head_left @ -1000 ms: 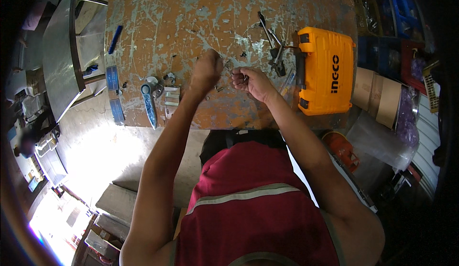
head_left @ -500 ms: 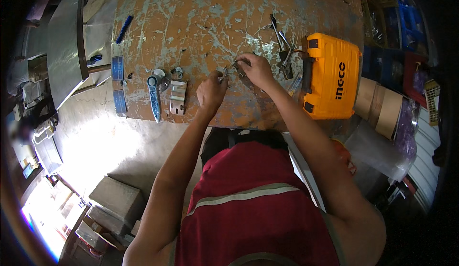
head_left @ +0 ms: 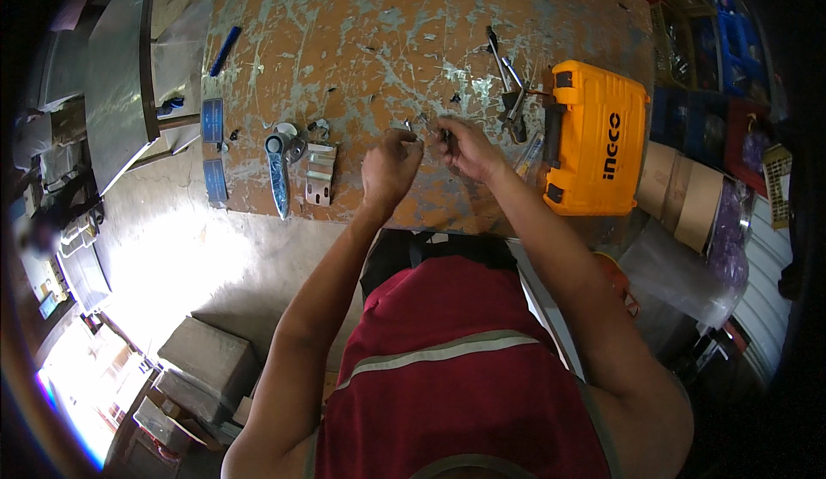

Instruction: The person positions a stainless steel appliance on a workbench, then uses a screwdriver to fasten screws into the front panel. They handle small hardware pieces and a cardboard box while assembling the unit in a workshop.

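Over the near part of the worn brown table (head_left: 379,66), my two hands are close together. My left hand (head_left: 391,169) is closed, its fingers curled round a small shiny metal piece whose tip shows at the fingertips; its kind is too small to make out. My right hand (head_left: 467,149) has its fingers bent in a pinch just to the right, with something small and dark at the fingertips that I cannot name. Left of my left hand lies a slotted metal plate (head_left: 320,174). Beside that is a tool with a blue plastic-wrapped handle (head_left: 278,178) and a round grey head.
An orange tool case (head_left: 600,137) stands at the table's right. Metal hand tools (head_left: 512,92) lie just left of it. A blue marker (head_left: 224,51) and two blue cards (head_left: 212,122) are along the left edge. Cardboard (head_left: 684,182) and crates (head_left: 701,40) stand beyond the right edge.
My right hand has turned and come slightly down toward me. My left hand has shifted a little to the right and rotated. A small dark bit now shows on the table above my right hand.
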